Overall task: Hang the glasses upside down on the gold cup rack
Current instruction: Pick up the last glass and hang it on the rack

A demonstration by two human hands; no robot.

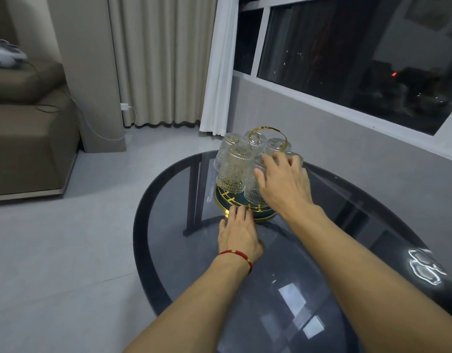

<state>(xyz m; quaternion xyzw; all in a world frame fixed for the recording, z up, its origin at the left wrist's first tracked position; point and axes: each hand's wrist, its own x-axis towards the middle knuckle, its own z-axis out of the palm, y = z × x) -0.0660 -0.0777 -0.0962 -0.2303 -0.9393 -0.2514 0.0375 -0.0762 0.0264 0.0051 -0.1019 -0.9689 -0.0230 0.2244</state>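
Observation:
The gold cup rack [267, 130] with a ring handle and a round green and gold base stands on the far part of a dark glass table [283, 263]. Several embossed clear glasses hang upside down on it; the nearest left glass [233, 169] is fully in view. My right hand [283, 183] wraps a front right glass [253, 192], which is upside down over the base and partly hidden by the fingers. My left hand [238, 231], with a red string bracelet, rests its spread fingertips on the base's front rim.
A brown sofa [23, 128] stands at the left on a pale tiled floor. Beige and white curtains [168, 59] hang behind, with a charger cable at the wall. A dark window [360, 54] and grey wall run along the right, close to the table.

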